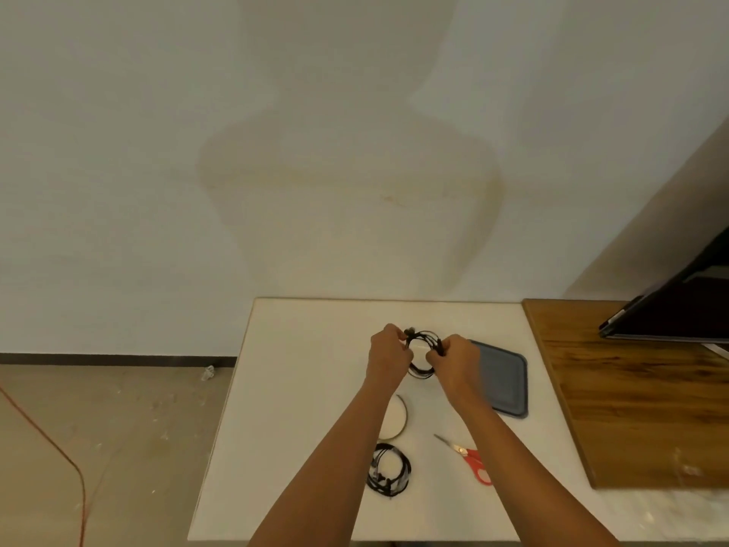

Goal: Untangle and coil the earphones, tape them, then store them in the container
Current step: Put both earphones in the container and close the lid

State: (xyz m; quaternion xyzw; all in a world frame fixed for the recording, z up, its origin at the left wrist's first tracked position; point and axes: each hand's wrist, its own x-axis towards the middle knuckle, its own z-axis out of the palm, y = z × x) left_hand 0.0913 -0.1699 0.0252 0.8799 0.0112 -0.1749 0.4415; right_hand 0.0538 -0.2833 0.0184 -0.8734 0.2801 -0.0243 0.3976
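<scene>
Head-worn camera faces forward and down — table (300, 388) close below, wall (118, 152) beyond.

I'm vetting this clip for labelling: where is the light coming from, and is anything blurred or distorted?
Head view: the person's soft shadow on the wall puts the light behind them; the right hand and the grey tray beside it look smeared; the wide lens stretches the forearms toward the bottom edge.

Both bare forearms are stretched from the near edge towards the far side, converging; the left hand (388, 355) and right hand (453, 359) are held close together, fingers curled; the earphone coil (421, 373) is gripped by both.
</scene>
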